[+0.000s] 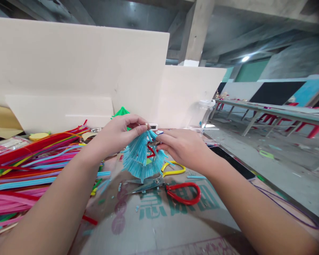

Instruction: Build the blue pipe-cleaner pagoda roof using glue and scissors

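A light-blue ribbed, cone-shaped craft of pipe cleaners (136, 159) stands upright between my hands, above the cardboard. My left hand (122, 132) pinches its tip between thumb and fingers. My right hand (184, 145) is closed at its upper right side, fingertips on the blue strands. Something small and shiny shows by those fingertips, too small to name. Red strips (151, 151) show through a gap in the blue. Just below lie open scissors (156, 182) with one yellow and one red handle. A green peaked craft (121, 112) is partly hidden behind my left hand.
Bundles of coloured pipe cleaners (21, 184) cover the left side. White boards (77, 67) stand behind. A clear jar with a white lid (204, 111) and a dark flat tablet-like thing (232, 162) are at right. Blue snippets lie on the printed cardboard (138, 237).
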Tool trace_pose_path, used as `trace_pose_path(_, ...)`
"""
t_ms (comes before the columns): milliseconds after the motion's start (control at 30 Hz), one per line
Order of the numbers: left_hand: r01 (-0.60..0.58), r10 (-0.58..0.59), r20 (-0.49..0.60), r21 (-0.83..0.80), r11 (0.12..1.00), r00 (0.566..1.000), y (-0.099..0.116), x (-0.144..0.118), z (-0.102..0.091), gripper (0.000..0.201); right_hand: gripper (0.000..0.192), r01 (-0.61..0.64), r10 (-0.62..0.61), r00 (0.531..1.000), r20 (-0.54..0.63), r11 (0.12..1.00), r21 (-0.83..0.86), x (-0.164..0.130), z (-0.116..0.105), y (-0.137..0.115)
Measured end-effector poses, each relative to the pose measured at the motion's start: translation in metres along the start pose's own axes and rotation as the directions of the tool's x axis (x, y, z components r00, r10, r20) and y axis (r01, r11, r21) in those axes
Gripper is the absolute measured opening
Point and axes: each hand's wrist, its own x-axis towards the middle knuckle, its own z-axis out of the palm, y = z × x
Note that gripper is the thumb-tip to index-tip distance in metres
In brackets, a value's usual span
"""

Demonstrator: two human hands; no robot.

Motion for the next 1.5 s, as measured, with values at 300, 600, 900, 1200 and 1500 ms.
trace_pose_path(300, 0.006, -0.005, 0.030, -0.026, 1.000, 1.000, 0.000, 0.000, 0.000, 0.031, 0.028, -0.052, 0.052, 0.998, -0.028, 0.999, 0.005, 0.000, -0.006, 0.002)
trace_pose_path(600, 0.016, -0.014, 0.040, -0.030, 0.999, 0.999, 0.000, 0.000, 0.000, 0.033, 0.030, -0.041, 0.041, 0.999, 0.001, 0.999, 0.012, 0.001, -0.002, 0.001)
trace_pose_path(900, 0.031, -0.031, 0.010, 0.012, 0.999, 0.999, -0.001, 0.001, 0.000, 0.033, 0.026, -0.073, 0.074, 0.997, -0.032, 0.997, 0.024, 0.001, -0.001, 0.001)
trace_pose_path(1200, 0.169, -0.169, -0.038, 0.014, 0.985, 0.985, -0.027, 0.004, 0.004, 0.040, 0.026, -0.396, 0.372, 0.886, 0.276, 0.918, 0.035, -0.015, 0.021, 0.049)
trace_pose_path(1500, 0.156, -0.151, -0.040, 0.177, 0.972, 0.988, -0.024, 0.004, 0.002, 0.034, 0.025, -0.486, 0.413, 0.714, 0.565, 0.874, -0.025, -0.038, 0.071, 0.073)
